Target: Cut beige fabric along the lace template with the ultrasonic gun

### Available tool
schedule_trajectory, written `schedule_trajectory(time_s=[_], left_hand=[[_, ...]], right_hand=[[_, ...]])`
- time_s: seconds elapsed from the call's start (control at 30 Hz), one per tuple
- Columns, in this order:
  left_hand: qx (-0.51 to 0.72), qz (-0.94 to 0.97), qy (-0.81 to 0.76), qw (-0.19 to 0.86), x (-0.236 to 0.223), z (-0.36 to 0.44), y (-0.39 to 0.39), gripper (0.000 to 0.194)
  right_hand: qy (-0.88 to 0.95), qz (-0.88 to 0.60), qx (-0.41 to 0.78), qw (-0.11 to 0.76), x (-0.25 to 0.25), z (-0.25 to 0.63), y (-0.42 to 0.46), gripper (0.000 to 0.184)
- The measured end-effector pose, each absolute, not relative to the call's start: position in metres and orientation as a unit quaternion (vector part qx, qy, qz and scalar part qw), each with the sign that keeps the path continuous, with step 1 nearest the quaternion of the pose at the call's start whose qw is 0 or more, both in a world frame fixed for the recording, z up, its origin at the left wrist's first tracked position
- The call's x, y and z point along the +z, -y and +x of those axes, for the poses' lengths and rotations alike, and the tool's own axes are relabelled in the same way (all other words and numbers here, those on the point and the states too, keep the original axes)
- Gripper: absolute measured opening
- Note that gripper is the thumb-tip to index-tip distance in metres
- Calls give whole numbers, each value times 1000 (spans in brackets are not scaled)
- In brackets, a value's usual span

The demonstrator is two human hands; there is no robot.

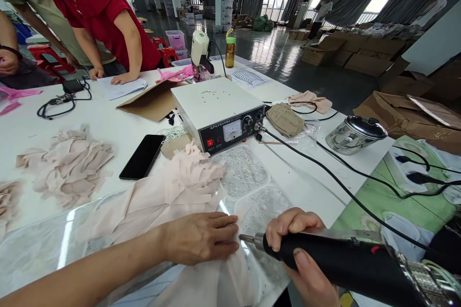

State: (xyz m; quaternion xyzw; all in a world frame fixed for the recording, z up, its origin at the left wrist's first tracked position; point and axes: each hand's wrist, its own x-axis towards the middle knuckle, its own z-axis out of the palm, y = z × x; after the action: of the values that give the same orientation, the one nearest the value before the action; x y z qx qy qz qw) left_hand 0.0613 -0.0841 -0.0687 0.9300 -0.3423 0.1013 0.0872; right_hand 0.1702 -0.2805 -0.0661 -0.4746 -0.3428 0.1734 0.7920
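Note:
My left hand (201, 239) lies flat with its fingers stretched out, pressing on pale beige fabric (212, 283) over a clear sheet. In my right hand (306, 254) is a black handheld ultrasonic welder (334, 256). Its thin metal tip points left and comes close to my left fingertips, at the fabric's edge; I cannot tell if it touches. Beyond my left hand, a heap of beige fabric pieces (173, 182) spreads over the clear sheet (245, 172). A cable joins the white control box (219, 105), whose front panel has a dial and a red switch.
A black phone (142, 156) and another beige fabric pile (72, 165) lie at the left. To the right stand a steel pot (355, 136) and brown card templates (284, 120). Black cables (334, 168) cross the right side. A person in red (111, 19) leans over the far table edge.

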Motion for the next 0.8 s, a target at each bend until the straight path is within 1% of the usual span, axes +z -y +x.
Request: schedule_trajectory(time_s=[0.3, 0.57, 0.8], left_hand=[[85, 933, 340, 84, -72, 61, 83, 23], [79, 933, 342, 80, -72, 61, 83, 22], [95, 932, 342, 79, -73, 60, 83, 21]], right_hand=[[343, -481, 174, 788, -67, 173, 281, 13], [354, -474, 185, 785, -72, 174, 281, 8], [340, -481, 152, 794, -67, 178, 276, 12]])
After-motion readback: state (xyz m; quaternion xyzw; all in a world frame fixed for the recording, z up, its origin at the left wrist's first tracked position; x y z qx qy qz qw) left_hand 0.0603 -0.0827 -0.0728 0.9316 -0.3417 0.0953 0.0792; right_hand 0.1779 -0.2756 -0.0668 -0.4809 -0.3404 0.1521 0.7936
